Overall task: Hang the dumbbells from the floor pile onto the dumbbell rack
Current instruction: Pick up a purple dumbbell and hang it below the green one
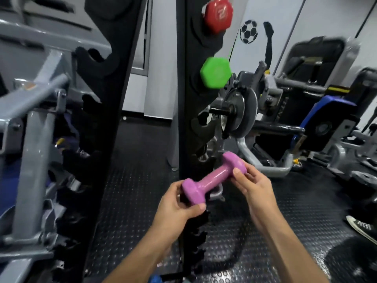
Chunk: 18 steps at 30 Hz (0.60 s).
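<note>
While both hands carry it low in the centre of the frame, the purple dumbbell [214,179] lies tilted, its far head higher, just in front of the black dumbbell rack [186,111]. The left hand [175,209] pinches the near head; the right hand [252,184] curls round the far one. A red dumbbell [218,14] and a green dumbbell [215,72] already hang at upper centre. Judging by this, the carrying step is under way; next the handle needs levelling and seating in a free notch below the green one.
</note>
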Available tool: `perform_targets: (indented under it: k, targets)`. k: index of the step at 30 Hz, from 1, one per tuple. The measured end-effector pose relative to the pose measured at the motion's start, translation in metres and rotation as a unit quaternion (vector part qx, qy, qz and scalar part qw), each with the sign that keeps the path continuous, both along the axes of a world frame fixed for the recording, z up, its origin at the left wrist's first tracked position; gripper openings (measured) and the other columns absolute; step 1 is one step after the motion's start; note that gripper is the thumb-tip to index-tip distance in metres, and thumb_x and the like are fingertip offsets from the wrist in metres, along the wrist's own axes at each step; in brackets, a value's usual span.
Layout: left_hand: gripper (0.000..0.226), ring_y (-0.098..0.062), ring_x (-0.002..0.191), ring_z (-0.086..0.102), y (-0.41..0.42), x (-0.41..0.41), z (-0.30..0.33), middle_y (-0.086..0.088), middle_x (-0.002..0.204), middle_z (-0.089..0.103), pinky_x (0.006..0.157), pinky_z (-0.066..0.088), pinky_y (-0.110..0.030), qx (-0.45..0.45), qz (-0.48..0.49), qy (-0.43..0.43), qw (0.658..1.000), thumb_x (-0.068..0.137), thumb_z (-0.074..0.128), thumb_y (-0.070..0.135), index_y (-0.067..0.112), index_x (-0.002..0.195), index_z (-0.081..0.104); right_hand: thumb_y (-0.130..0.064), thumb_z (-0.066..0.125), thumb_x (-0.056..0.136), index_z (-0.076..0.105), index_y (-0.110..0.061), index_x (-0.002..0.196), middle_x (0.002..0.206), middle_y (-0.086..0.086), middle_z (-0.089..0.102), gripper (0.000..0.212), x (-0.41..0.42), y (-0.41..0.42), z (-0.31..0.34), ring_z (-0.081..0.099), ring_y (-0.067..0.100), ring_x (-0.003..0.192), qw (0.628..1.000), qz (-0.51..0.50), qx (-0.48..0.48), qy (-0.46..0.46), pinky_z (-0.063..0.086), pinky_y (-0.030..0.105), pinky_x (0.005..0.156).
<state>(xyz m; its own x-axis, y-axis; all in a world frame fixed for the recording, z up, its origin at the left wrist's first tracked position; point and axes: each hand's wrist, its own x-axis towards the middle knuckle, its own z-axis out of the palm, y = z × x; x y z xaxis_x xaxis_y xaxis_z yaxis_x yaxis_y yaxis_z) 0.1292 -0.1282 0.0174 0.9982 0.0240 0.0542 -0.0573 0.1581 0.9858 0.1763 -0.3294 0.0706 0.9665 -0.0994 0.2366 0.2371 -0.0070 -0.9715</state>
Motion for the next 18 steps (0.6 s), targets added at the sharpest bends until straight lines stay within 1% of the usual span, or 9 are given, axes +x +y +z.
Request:
perform_targets:
  k: [1,2,4,6,9,11,14,16,18]
  targets:
    - [0.064,-0.012,0.099,0.073,-0.002,0.001,0.014,0.010,0.113,0.072,0.090,0.056,-0.028,0.008,0.015,-0.017,1.000,0.070,0.092,0.006,0.030,0.122,0.062,-0.012,0.066,0.097,0.065,-0.013,0.133,0.117,0.005,0.077,0.036,0.003,0.001,0.012,0.071,0.016,0.112,1.000,-0.001,0.001,-0.014,0.055,0.032,0.099]
    - [0.065,-0.017,0.097,0.074,-0.004,0.005,0.028,0.007,0.113,0.072,0.088,0.059,-0.032,0.013,0.033,-0.034,0.999,0.065,0.095,0.010,0.027,0.119,0.063,-0.013,0.065,0.097,0.064,-0.012,0.131,0.116,0.008,0.077,0.033,0.008,0.001,0.026,0.072,0.017,0.108,0.999,-0.013,0.004,-0.031,0.057,0.031,0.094]
    - [0.066,-0.028,0.090,0.076,-0.012,0.009,0.055,-0.003,0.110,0.072,0.083,0.063,-0.041,0.003,0.058,-0.053,0.997,0.057,0.100,0.017,0.021,0.112,0.064,-0.015,0.067,0.097,0.060,-0.010,0.121,0.106,0.012,0.075,0.026,0.018,0.004,0.053,0.074,0.013,0.090,0.997,-0.043,0.010,-0.061,0.060,0.026,0.079]
    - [0.065,-0.026,0.085,0.076,-0.020,0.016,0.081,-0.005,0.102,0.073,0.074,0.064,-0.043,0.007,0.090,-0.071,0.993,0.052,0.102,0.028,0.020,0.104,0.063,-0.015,0.068,0.097,0.056,-0.010,0.112,0.088,0.006,0.071,0.020,0.030,0.008,0.082,0.070,0.006,0.068,0.994,-0.058,0.011,-0.089,0.058,0.020,0.062]
    - [0.075,-0.019,0.078,0.076,-0.031,0.029,0.111,0.003,0.088,0.073,0.074,0.063,-0.045,0.048,0.147,-0.080,0.985,0.036,0.093,0.060,0.026,0.094,0.060,-0.016,0.070,0.096,0.055,-0.011,0.098,0.064,-0.004,0.066,0.016,0.053,0.014,0.116,0.057,0.003,0.045,0.994,-0.043,0.024,-0.093,0.051,0.020,0.047]
    - [0.076,-0.018,0.074,0.075,-0.038,0.037,0.124,0.003,0.085,0.073,0.073,0.062,-0.046,0.060,0.178,-0.070,0.980,0.036,0.088,0.069,0.027,0.091,0.057,-0.020,0.074,0.093,0.058,-0.012,0.093,0.065,0.002,0.062,0.018,0.071,0.017,0.132,0.047,0.004,0.039,0.996,-0.032,0.015,-0.082,0.043,0.023,0.043]
    - [0.063,-0.016,0.070,0.074,-0.047,0.046,0.137,0.003,0.084,0.073,0.072,0.062,-0.044,0.069,0.211,-0.068,0.973,0.054,0.092,0.061,0.025,0.091,0.056,-0.023,0.076,0.092,0.061,-0.011,0.090,0.075,0.009,0.059,0.020,0.098,0.025,0.146,0.049,0.002,0.037,0.997,-0.037,-0.016,-0.059,0.038,0.018,0.036]
    - [0.056,-0.015,0.066,0.075,-0.050,0.053,0.141,0.000,0.084,0.074,0.069,0.063,-0.041,0.048,0.220,-0.073,0.971,0.063,0.094,0.050,0.021,0.092,0.056,-0.026,0.079,0.090,0.066,-0.008,0.095,0.082,0.013,0.066,0.024,0.114,0.032,0.149,0.057,0.005,0.045,0.998,-0.034,-0.028,-0.046,0.044,0.019,0.039]
    - [0.050,-0.012,0.060,0.075,-0.048,0.058,0.144,-0.003,0.085,0.074,0.065,0.064,-0.036,0.030,0.222,-0.067,0.972,0.069,0.094,0.039,0.016,0.093,0.056,-0.028,0.082,0.086,0.070,-0.004,0.101,0.086,0.014,0.072,0.031,0.125,0.039,0.149,0.066,0.013,0.057,0.998,-0.029,-0.037,-0.037,0.051,0.023,0.046]
